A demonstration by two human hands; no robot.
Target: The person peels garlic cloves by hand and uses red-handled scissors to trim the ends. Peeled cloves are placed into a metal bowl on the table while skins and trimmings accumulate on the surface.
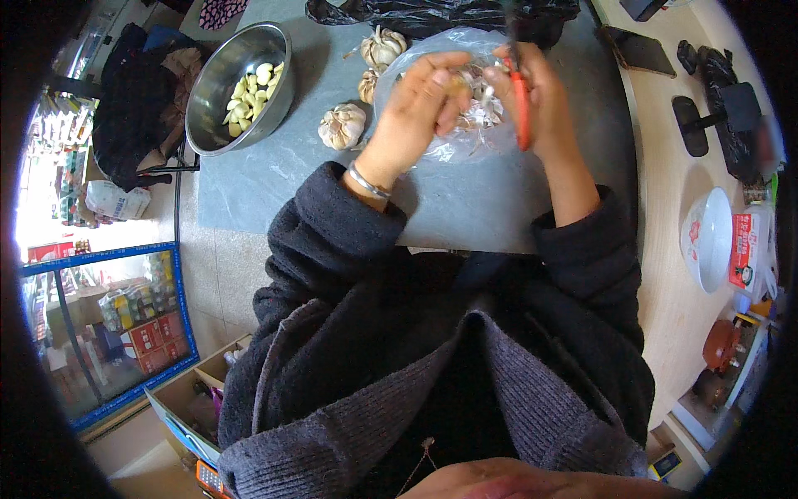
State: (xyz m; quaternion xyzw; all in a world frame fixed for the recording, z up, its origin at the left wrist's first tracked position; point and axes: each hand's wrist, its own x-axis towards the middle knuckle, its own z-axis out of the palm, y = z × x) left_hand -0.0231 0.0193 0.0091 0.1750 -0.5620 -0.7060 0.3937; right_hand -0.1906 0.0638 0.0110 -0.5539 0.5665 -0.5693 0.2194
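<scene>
My right hand (pixel 541 93) grips a knife by its red handle (pixel 521 112), the dark, blurred blade pointing away from me. Beside it, my left hand (pixel 424 103), with a silver bangle at the wrist, has its fingers curled around a small yellowish piece, blurred but apparently a garlic clove (pixel 460 84). Both hands are over a clear plastic bag (pixel 449 150) that holds papery garlic skins (pixel 483 115). Left of the bag lie whole garlic bulbs (pixel 342 126), one of them (pixel 383 47) farther back. Peeled cloves (pixel 252 96) rest in a steel bowl (pixel 283 93).
A black plastic bag (pixel 430 15) lies along the far side of the grey tabletop (pixel 461 212). To the right, a pale wooden counter (pixel 661 249) carries a phone (pixel 642 51) and a white bowl (pixel 707 240). A blue-framed glass case (pixel 112 324) and an open carton (pixel 193 399) stand at left.
</scene>
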